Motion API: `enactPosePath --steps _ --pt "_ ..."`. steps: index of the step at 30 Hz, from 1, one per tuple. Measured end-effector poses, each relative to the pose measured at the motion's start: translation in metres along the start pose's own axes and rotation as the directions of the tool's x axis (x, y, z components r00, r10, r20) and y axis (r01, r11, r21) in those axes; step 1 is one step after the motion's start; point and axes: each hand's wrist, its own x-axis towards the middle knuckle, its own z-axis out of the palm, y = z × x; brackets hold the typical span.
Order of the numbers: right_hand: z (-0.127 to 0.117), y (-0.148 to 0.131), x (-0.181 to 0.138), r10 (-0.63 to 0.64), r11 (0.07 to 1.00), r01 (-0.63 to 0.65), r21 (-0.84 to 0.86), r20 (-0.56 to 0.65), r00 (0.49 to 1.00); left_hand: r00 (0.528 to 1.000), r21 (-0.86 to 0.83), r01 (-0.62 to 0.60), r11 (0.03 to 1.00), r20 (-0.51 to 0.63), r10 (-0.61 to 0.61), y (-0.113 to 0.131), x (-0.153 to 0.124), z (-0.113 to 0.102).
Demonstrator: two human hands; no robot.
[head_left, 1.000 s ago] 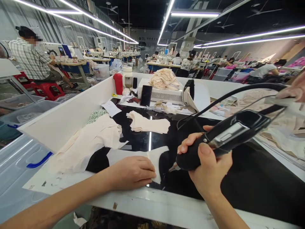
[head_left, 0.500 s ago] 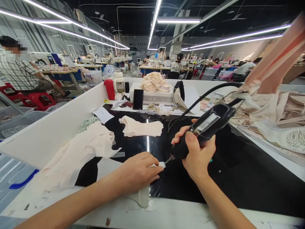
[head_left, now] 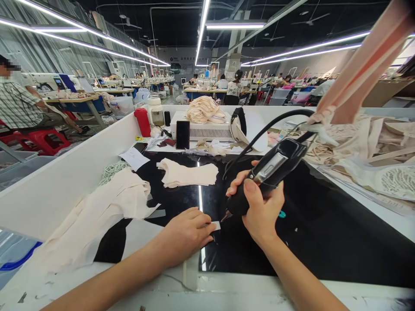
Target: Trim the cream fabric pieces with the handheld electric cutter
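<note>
A: Head view. What are the hands doing?

B: My right hand point(head_left: 262, 212) is clamped round a black corded tool point(head_left: 266, 173), thumb on top. The tool's tip angles down and left toward the table point(head_left: 324, 233). The tip sits just beside a small pale strip point(head_left: 215, 225); I can't tell if it touches.

A: Left?

B: My left hand point(head_left: 186, 235) is palm down with the fingers drawn together, tips pressing on the near end of that strip. Can't tell if the thumb is under it. The strip lies on the glossy black table top near the front edge, between my two hands.

A: Cord?

B: The cord point(head_left: 266, 131) leaves the back of the tool, arcs up and comes down leftward over the table.

A: Surroundings?

B: There's a big heap of beige cloth point(head_left: 106, 211) left of my left hand, spilling onto the white border. Behind it is a neat stack of cut beige pieces point(head_left: 188, 172), well apart from the strip. At the back, a phone point(head_left: 182, 134) stands against a white box point(head_left: 207, 129) with a beige bundle point(head_left: 204, 110) on top, and a red bottle point(head_left: 142, 122) is to its left. On the right, pale lace point(head_left: 400, 179) and more cloth. Pink straps point(head_left: 363, 73) hang across the top right corner. A person in a checked shirt point(head_left: 17, 108) is seated far left.
</note>
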Motion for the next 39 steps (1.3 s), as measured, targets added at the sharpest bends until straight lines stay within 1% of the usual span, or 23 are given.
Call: enactPosePath --steps 5,19,28,32,36,39 --pt "0.002 0.000 -0.001 0.000 1.000 -0.001 0.010 0.023 1.000 1.000 -0.028 0.007 1.000 -0.007 -0.007 0.001 0.000 -0.001" --pt "0.003 0.003 -0.003 0.017 1.000 -0.017 -0.011 0.005 1.000 0.999 -0.060 0.022 0.998 -0.029 -0.024 0.001 -0.003 0.000" --pt "0.001 -0.007 -0.009 0.056 0.998 -0.055 0.009 -0.009 0.998 0.999 -0.058 0.006 0.998 -0.047 -0.009 0.000 0.000 0.001" --pt "0.000 -0.008 -0.012 0.072 0.997 -0.072 -0.013 -0.004 0.997 0.999 -0.062 0.008 0.998 -0.032 -0.010 0.001 0.001 -0.001" --pt "0.001 -0.007 -0.010 0.067 0.997 -0.067 -0.027 0.000 0.998 1.000 -0.064 0.012 0.998 -0.026 -0.014 0.002 0.001 -0.002" --pt "0.002 -0.005 -0.006 0.032 0.999 -0.032 -0.019 -0.016 0.999 0.999 -0.062 0.013 0.998 -0.037 -0.016 0.002 0.001 -0.002"
